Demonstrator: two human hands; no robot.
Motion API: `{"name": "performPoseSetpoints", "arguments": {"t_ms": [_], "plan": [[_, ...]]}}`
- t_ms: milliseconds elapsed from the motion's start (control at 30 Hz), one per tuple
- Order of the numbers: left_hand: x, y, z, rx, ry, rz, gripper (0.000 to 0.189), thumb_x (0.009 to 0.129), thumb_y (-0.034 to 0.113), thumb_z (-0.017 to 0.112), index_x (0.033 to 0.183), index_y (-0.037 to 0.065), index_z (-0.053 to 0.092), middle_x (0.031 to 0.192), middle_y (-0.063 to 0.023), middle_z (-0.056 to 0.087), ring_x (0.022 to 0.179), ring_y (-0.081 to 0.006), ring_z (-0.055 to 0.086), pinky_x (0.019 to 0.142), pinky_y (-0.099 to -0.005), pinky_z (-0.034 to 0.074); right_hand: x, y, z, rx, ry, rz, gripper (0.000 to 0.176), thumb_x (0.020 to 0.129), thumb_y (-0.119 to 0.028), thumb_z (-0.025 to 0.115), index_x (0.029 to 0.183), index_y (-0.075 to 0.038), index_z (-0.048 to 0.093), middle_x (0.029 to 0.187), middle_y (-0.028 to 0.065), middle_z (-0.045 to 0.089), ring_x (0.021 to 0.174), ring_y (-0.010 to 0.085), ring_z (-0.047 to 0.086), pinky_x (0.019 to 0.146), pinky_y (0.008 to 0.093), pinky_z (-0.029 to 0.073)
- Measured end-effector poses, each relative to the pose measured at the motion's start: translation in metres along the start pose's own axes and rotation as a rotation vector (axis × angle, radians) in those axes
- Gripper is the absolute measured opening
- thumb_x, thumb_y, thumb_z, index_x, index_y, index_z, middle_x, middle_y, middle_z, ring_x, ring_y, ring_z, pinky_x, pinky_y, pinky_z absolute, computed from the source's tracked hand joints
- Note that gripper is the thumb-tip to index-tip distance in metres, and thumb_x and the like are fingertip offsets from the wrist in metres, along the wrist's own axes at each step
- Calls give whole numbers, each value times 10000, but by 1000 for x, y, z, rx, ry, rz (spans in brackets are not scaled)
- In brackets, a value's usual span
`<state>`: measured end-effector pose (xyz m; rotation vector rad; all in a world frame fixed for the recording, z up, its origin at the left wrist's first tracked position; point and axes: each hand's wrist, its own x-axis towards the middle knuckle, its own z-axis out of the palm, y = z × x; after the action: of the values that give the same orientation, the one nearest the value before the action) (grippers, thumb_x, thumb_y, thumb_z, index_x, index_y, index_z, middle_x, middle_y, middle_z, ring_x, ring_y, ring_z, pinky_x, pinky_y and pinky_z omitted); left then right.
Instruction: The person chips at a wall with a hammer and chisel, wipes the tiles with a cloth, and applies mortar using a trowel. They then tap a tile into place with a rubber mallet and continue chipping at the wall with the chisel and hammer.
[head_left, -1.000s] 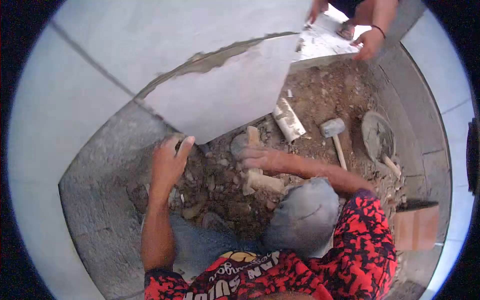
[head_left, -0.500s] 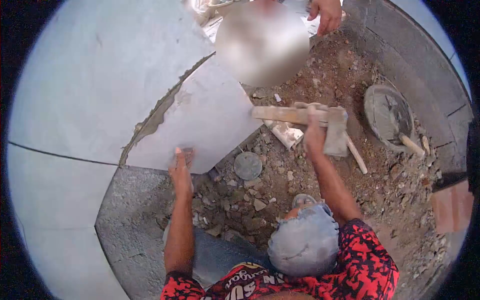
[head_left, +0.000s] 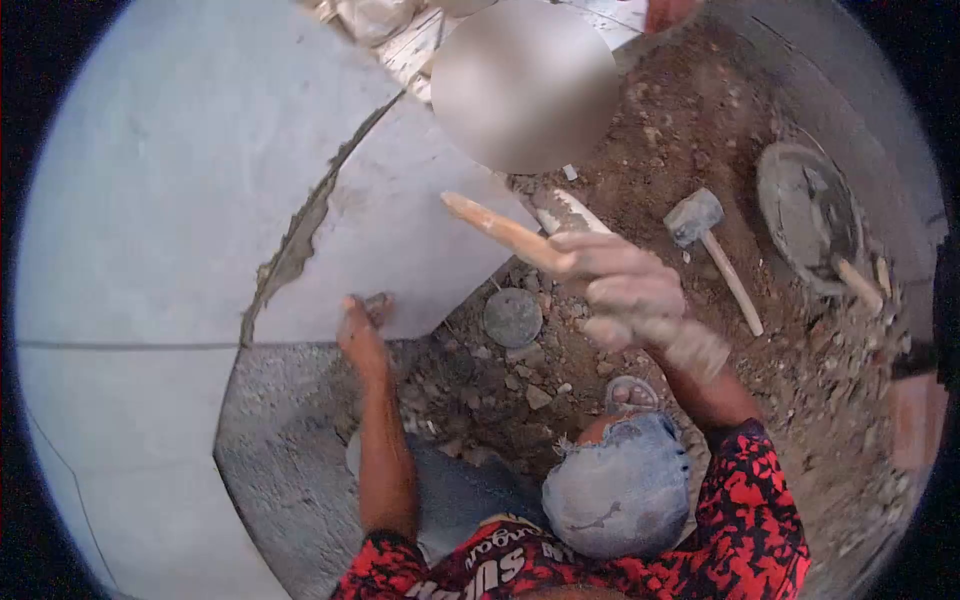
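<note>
My left hand (head_left: 364, 330) rests at the near edge of a large pale floor tile (head_left: 410, 220), its fingers apart on the surface. My right hand (head_left: 625, 290), smeared by motion, is closed round a wooden-handled tool (head_left: 505, 232) above the tile's right corner. The bare handle end points to the upper left; the tool's other end is blurred near my wrist. Grey mortar (head_left: 305, 235) shows in the ragged gap along the tile's left side. A mallet (head_left: 693, 217) with a grey head and wooden handle lies on the soil right of my right hand.
A round pan of wet mortar (head_left: 785, 230) with a wooden handle sticking out stands at the right. A grey round disc (head_left: 512, 317) sits among rubble. Laid tiles (head_left: 200, 180) cover the left. A reddish block (head_left: 918, 420) is at the far right. Another person is partly visible at the top.
My right hand has turned the wooden-handled tool and brought it nearer to me, uncovering the mallet. My left hand stays on the tile. The other person's hand at the top has left view.
</note>
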<state>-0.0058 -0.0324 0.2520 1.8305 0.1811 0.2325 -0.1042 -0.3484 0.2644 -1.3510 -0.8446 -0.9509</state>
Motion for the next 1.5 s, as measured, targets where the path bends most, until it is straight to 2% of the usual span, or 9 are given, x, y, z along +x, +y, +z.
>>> {"name": "performPoseSetpoints", "arguments": {"t_ms": [367,567,700,933,1067,1267,1333,1400,1500], "plan": [[-4,8,0,163,86,9,478,876,373,433,779,-59,614,706,-101,614,653,-182,582,660,-295,448,70,-7,70,-236,-865,-581,172,679,-284,542,804,-170,509,989,31,533,1001,273,517,634,295,497],[-10,29,1,184,106,18,490,860,398,449,761,-46,632,678,-103,617,634,-164,565,640,-295,437,90,-2,73,-233,-903,-667,151,697,-315,486,780,-190,473,923,8,476,1012,231,458,577,275,491],[-8,23,2,118,63,27,480,862,397,450,760,-32,640,690,-94,622,637,-169,568,633,-294,439,87,4,74,-298,-955,-583,139,670,-274,553,768,-193,497,951,17,513,993,242,501,701,316,487],[-9,21,5,106,63,16,499,865,406,446,783,-53,624,714,-112,629,654,-178,585,653,-298,456,68,6,56,-310,-734,-461,142,656,-193,617,762,-162,528,917,30,541,963,253,527,674,319,492],[-5,6,4,-32,31,-25,481,872,388,443,814,-61,603,751,-130,626,667,-184,588,681,-310,466,40,10,28,-408,-286,14,118,725,-120,620,673,-64,529,712,70,557,731,253,590,562,328,484],[-29,37,13,162,-114,91,376,871,308,474,895,-54,574,855,-132,612,767,-188,585,721,-311,457,-85,8,-16,-920,-506,1103,412,685,-214,602,1047,-54,489,767,190,585,736,376,566,666,436,455],[-41,54,25,250,-151,151,335,870,274,482,918,-46,569,884,-131,608,807,-197,580,739,-313,450,-140,11,-26,-964,-555,1202,445,686,-236,601,1071,-53,471,778,189,589,746,374,570,678,431,457],[-45,68,32,548,-184,658,267,861,212,490,958,-26,563,938,-141,595,871,-238,568,776,-333,434,-175,4,-33,-992,-623,1293,479,688,-259,600,1095,-52,453,790,188,594,756,372,574,690,425,458],[-42,97,46,483,-316,818,274,836,198,506,1020,0,556,1007,-151,577,915,-227,547,810,-319,414,-209,-10,-44,-1084,-677,1536,421,755,-354,535,1005,-20,482,929,242,561,850,381,550,738,470,428]]}}
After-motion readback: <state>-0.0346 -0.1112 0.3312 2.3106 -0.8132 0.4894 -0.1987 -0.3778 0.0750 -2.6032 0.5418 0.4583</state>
